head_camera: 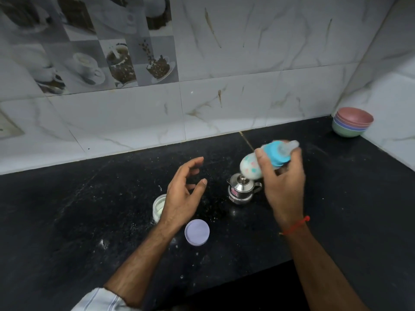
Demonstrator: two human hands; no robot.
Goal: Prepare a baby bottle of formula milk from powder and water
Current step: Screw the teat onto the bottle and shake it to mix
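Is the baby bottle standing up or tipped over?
Tipped. The right hand holds the bottle in the air, slanted, with its blue cap and teat pointing up and right. It looks blurred.

Steel pot's (241, 190) pink label is too blurred to read.

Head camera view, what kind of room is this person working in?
Most likely a home kitchen: a black stone counter runs along a tiled wall printed with coffee cups, and stacked plastic bowls sit in the corner near a small steel pot.
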